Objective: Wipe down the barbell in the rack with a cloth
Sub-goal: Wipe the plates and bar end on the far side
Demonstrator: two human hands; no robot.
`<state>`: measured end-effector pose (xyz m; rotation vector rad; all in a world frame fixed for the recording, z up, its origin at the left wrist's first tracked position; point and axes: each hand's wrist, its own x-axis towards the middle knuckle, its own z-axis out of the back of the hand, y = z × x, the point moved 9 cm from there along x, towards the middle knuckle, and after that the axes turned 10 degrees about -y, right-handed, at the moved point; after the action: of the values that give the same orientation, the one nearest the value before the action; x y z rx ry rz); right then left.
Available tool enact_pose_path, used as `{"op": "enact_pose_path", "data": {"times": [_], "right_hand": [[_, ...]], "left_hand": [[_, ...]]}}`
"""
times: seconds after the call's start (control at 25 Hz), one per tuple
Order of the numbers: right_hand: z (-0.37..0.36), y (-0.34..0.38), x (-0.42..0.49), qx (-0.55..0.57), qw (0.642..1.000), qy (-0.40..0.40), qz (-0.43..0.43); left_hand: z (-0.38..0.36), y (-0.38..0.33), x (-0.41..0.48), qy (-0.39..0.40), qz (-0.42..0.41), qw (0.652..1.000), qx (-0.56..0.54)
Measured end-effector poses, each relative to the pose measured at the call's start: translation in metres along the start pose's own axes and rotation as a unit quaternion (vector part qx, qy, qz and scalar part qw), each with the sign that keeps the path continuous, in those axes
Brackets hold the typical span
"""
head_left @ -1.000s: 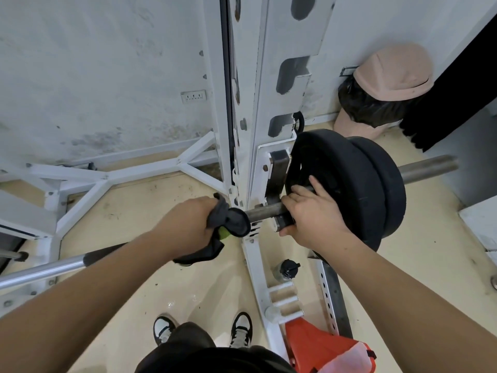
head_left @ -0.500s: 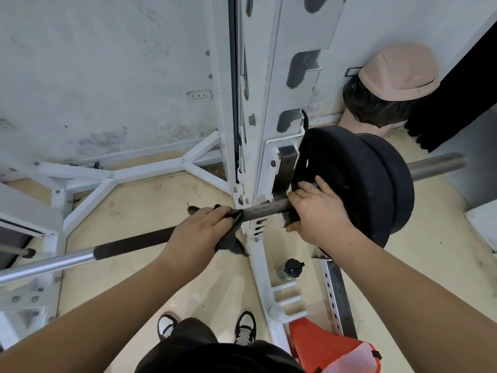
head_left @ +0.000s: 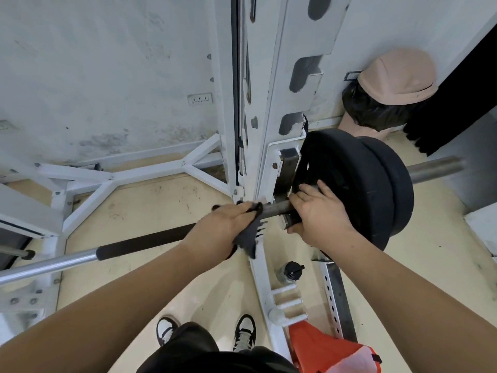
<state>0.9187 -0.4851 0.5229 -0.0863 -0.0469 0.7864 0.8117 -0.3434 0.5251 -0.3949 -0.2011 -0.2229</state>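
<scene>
The barbell point(head_left: 139, 242) lies across the white rack point(head_left: 271, 109), with a black grip sleeve on its left part and bare steel further left. Two black weight plates point(head_left: 363, 184) sit on its right end. My left hand point(head_left: 220, 230) wraps a dark grey cloth point(head_left: 248, 239) around the bar just left of the rack upright; a corner of the cloth hangs below. My right hand point(head_left: 320, 214) grips the bar's collar beside the inner plate.
A pink bin with a black liner point(head_left: 390, 87) stands at the back right by the wall. A dark-capped bottle point(head_left: 291, 270) and an orange bag point(head_left: 330, 348) lie on the floor near the rack base. My shoes point(head_left: 244, 332) stand just behind the bar.
My left hand has turned over the bar with the cloth, from bunched below it to wrapped on top, and slid slightly right toward the upright. My right hand has stayed on the collar.
</scene>
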Motion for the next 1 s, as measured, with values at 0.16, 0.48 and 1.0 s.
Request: {"op": "enact_pose_path", "data": {"times": [0.16,0.48,1.0], "right_hand": [[-0.001,0.0,0.001,-0.006,1.0,0.006,0.003],[-0.004,-0.004,-0.003,0.007,0.999,-0.037,0.009],[-0.005,-0.003,-0.002,0.0,1.0,-0.03,-0.004]], "left_hand": [[-0.017,0.008,0.052,0.073,0.112,0.991,-0.028],[-0.005,0.018,0.016,0.09,0.139,0.986,0.002],[-0.011,0.039,0.057,0.216,0.188,0.958,-0.032]]}}
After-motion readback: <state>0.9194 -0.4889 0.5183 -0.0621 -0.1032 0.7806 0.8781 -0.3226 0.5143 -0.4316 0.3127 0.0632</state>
